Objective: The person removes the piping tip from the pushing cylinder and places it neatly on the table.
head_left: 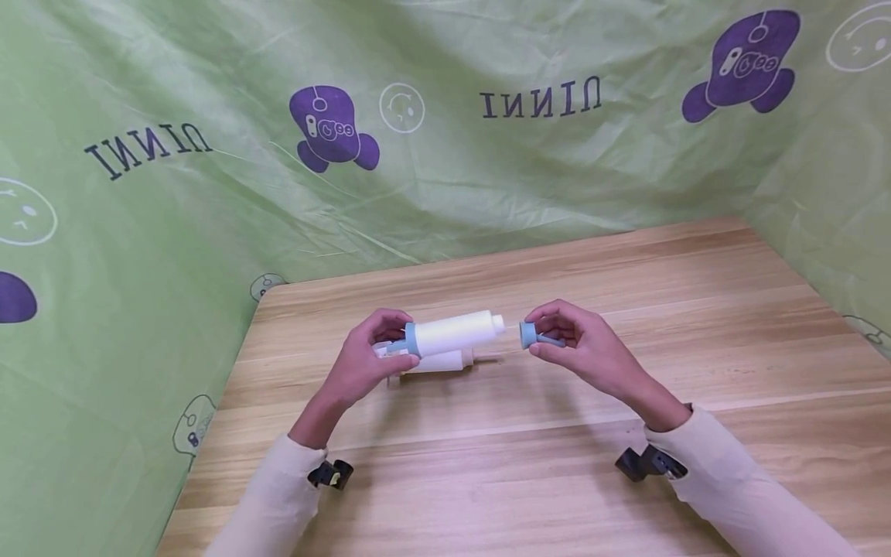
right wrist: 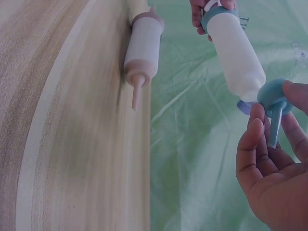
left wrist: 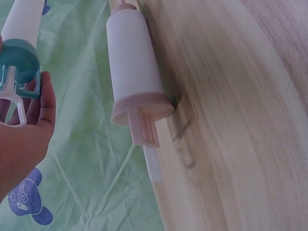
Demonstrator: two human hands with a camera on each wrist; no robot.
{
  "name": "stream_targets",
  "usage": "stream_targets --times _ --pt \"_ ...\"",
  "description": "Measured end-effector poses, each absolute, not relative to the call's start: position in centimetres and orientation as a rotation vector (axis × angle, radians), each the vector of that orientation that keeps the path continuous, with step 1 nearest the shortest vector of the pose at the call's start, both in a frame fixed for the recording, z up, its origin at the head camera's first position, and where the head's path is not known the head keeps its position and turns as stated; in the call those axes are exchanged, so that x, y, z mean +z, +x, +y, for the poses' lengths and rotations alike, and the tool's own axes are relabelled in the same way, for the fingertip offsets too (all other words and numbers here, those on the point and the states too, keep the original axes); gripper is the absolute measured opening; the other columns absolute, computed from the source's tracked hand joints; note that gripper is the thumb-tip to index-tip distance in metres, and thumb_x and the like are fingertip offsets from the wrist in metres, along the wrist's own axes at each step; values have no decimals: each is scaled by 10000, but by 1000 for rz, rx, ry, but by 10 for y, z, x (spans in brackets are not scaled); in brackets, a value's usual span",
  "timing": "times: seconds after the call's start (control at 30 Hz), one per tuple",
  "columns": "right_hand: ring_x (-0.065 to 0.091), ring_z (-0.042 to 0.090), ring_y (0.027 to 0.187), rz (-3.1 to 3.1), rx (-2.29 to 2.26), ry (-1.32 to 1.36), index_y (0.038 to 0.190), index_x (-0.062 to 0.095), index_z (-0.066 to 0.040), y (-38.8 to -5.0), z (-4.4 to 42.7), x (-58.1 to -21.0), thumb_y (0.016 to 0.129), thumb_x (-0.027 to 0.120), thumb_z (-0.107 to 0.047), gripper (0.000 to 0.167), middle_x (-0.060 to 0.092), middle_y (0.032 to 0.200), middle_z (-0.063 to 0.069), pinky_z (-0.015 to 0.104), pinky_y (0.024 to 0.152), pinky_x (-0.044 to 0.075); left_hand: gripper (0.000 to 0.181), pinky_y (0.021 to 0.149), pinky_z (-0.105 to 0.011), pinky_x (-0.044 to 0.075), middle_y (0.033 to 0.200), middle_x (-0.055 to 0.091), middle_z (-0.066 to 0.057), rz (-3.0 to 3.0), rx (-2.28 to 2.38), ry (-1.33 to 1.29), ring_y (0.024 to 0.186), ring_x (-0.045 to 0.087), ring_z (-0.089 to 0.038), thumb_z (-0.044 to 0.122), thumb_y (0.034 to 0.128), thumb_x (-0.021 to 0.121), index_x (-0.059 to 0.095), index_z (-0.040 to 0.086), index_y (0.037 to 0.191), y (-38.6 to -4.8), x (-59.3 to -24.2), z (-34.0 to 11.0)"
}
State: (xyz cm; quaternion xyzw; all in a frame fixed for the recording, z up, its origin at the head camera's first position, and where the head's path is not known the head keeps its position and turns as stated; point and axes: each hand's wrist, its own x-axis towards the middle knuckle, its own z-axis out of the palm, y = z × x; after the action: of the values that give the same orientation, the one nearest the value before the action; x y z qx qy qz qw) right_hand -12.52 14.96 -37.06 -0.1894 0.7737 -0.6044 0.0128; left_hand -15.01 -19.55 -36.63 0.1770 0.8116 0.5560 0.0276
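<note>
Green cloth [head_left: 445, 193] behind wood table [head_left: 501, 472]. Left hand [head_left: 362, 352] clamped round blue collar [head_left: 411, 339] of white tube [head_left: 455, 333]; tube raised off table, its body projecting past the fingertips toward right hand [head_left: 581, 344]. Pink-ended tube [left wrist: 134, 57] lies on table, partly hidden behind. Right hand pinching blue nozzle [head_left: 528, 335]; spout toward palm, wide end facing tube's bare neck [head_left: 497, 323], short gap between.

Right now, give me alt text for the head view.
A person's right hand holds a blue spouted cap apart from a white tube gripped in the left hand. A second tube lies partly hidden on a wooden table.
</note>
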Motion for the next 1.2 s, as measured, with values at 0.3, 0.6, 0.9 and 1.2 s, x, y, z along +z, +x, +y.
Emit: stream_targets --times 0.3,0.6,0.9,1.2 --pt "642 264 948 2412 -1882 -583 1176 629 -36 -127 150 -373 898 749 -83 306 656 1027 118 285 787 547 474 796 -345 563 1160 615 -149 2454 1784 481 1091 571 -299 15 781 801 581 32 1201 -163 -371 -204" --pt "640 275 943 2414 -1846 -552 1179 622 -42 -128 151 -374 895 753 -84 316 654 1032 115 296 777 554 464 873 -362 540 1170 619 -169 2505 1712 453 1100 591 -303 25 817 776 554 22 1225 -182 -377 -215" --pt "645 256 941 2425 -1827 -550 1164 628 -36 -128 152 -377 892 754 -78 303 663 1023 108 291 787 549 496 960 -351 489 1202 625 -195 2531 1670 476 1126 591 -314 26 824 795 536 -23 1245 -203 -388 -229" --pt "633 253 943 2416 -1830 -556 1166 630 -18 -127 153 -378 896 756 -88 307 658 1020 104 281 795 538 491 924 -345 489 1177 624 -193 2551 1628 458 1091 584 -293 -22 797 793 542 -27 1219 -223 -399 -235"
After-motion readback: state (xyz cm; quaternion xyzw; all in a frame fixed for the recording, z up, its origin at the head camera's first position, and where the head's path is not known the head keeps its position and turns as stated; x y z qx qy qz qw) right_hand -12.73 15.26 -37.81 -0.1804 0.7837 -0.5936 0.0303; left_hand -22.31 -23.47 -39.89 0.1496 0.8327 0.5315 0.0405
